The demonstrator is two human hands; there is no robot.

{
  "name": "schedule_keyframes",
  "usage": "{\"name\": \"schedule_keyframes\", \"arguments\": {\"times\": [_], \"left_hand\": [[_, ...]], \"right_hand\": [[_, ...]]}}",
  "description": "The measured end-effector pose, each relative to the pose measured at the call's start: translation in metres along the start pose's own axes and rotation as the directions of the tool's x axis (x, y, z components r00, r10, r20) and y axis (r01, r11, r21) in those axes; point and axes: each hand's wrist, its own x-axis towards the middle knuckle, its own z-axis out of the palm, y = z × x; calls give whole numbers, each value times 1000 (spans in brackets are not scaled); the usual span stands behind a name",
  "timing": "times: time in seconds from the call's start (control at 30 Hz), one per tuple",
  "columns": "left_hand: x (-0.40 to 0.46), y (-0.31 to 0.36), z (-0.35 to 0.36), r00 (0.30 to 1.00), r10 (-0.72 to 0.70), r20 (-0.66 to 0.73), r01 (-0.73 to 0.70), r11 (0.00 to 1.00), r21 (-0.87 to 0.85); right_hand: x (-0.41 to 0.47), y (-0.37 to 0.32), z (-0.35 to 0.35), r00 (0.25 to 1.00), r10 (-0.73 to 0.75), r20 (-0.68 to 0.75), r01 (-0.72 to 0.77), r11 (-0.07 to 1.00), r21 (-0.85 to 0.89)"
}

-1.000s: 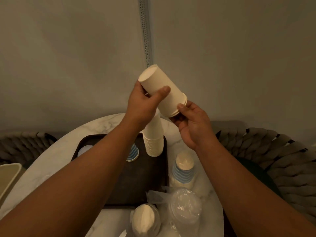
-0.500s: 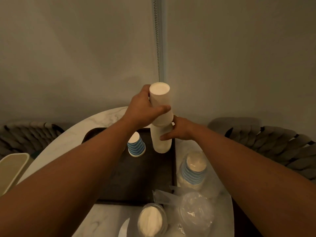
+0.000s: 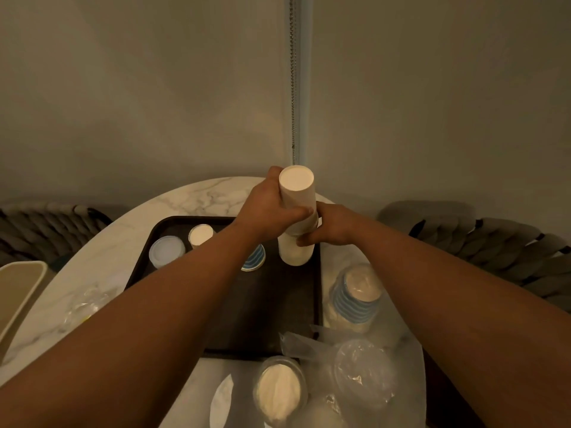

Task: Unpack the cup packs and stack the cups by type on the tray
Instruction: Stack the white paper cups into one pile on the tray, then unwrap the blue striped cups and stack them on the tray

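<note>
A tall stack of plain white cups (image 3: 296,248) stands upside down at the far right of the dark tray (image 3: 272,319). My left hand (image 3: 268,211) is wrapped around the top white cup (image 3: 297,188) of that stack. My right hand (image 3: 333,225) grips the stack just below it from the right. A blue-striped cup (image 3: 255,257), a small white cup (image 3: 200,234) and a pale lidded cup (image 3: 166,251) stand on the tray to the left, partly hidden by my left arm.
On the marble table (image 3: 102,257), right of the tray, a wrapped pack of blue-striped cups (image 3: 355,298) stands. Clear plastic packs (image 3: 361,369) and another wrapped cup pack (image 3: 279,390) lie at the near edge. A beige bin (image 3: 15,291) is at left; woven chairs (image 3: 494,251) flank the table.
My left hand brought the white cup down from mid-air, turned it upright-inverted and set it onto the stack. My right hand moved from the cup's rim to the stack's side.
</note>
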Motion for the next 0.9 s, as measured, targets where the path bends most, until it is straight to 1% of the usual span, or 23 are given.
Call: {"name": "schedule_keyframes", "arguments": {"times": [0.1, 0.17, 0.33, 0.47, 0.53, 0.57, 0.63, 0.7, 0.77, 0.9], "left_hand": [[-2, 1, 0, 999, -32, 15, 32, 999, -3], [-3, 3, 0, 998, -63, 31, 63, 998, -8], [-13, 3, -6, 986, -136, 101, 138, 990, -15], [-35, 4, -19, 980, -184, 79, 183, 983, 13], [-50, 7, -27, 981, -186, 59, 185, 983, 20], [-57, 8, -31, 982, -182, 45, 181, 983, 23], [-72, 11, -40, 986, -168, 16, 167, 985, 51], [-89, 13, -50, 988, -152, 9, 150, 984, 93], [-105, 13, -57, 990, -135, 31, 131, 984, 123], [-135, 10, -63, 982, -148, 115, 136, 985, 104]], "right_hand": [[-5, -9, -3, 1000, 13, 3, -13, 999, -51], [-9, -14, -6, 1000, 17, -18, -17, 999, -46], [-26, -28, -16, 991, 27, -135, -26, 1000, 9], [-48, -38, -20, 968, 5, -252, -1, 1000, 13], [-62, -45, -19, 933, -14, -358, 36, 998, 54], [-70, -49, -18, 904, -25, -427, 68, 994, 85], [-84, -56, -12, 826, -34, -563, 136, 981, 139], [-99, -63, -4, 747, -29, -664, 202, 962, 185], [-115, -71, 4, 702, 2, -712, 243, 939, 242], [-146, -80, 22, 674, 82, -734, 249, 911, 330]]}}
